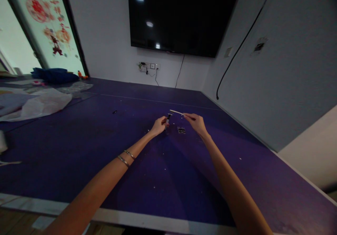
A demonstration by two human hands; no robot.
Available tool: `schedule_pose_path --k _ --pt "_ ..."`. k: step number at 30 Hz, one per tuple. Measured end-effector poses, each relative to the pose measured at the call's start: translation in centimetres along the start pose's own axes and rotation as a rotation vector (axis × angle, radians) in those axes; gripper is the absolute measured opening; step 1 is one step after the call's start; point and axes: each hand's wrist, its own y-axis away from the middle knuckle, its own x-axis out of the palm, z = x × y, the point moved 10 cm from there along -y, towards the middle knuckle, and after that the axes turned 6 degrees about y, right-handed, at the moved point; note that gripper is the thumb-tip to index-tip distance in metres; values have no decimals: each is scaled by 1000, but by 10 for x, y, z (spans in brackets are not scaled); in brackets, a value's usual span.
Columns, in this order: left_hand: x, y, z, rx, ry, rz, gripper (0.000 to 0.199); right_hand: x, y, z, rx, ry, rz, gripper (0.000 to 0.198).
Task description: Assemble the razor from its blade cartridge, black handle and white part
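Observation:
Out over the purple surface, my left hand [158, 126] is closed around the grey handle of a small T-shaped tool that looks like a razor [167, 120], its narrow head pointing up and away. My right hand [195, 122] pinches one end of a thin pale stick, perhaps a small brush [177, 112]. The stick's far end is right by the razor's head; whether they touch I cannot tell. Between and slightly below my hands lies a small clear-and-dark packet [181, 130], flat on the surface. Its contents are too small to make out.
The wide purple surface [126, 178] carries scattered white specks and a small black piece [114, 112]. Clear plastic sheeting [47, 101] and a dark blue cloth bundle [55, 75] lie at left. A black cable [238, 47] hangs at right; a television [184, 13] is on the wall.

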Motion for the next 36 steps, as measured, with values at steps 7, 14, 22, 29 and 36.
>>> schedule_pose_path --k 7,14,22,29,36 --pt "1 2 -9 42 -25 -9 13 1 -1 4 -76 -54 14 25" --pt "1 1 -3 53 -49 -15 15 -3 -2 2 -90 -59 -1 24" --pt "3 2 -6 -13 17 5 18 -11 0 -3 -42 -62 -7 22" --pt "5 5 -5 -90 61 13 15 -5 1 -5 -21 -66 6 22" --pt "6 6 -6 -121 29 16 15 -1 2 -7 -22 -112 -21 20"
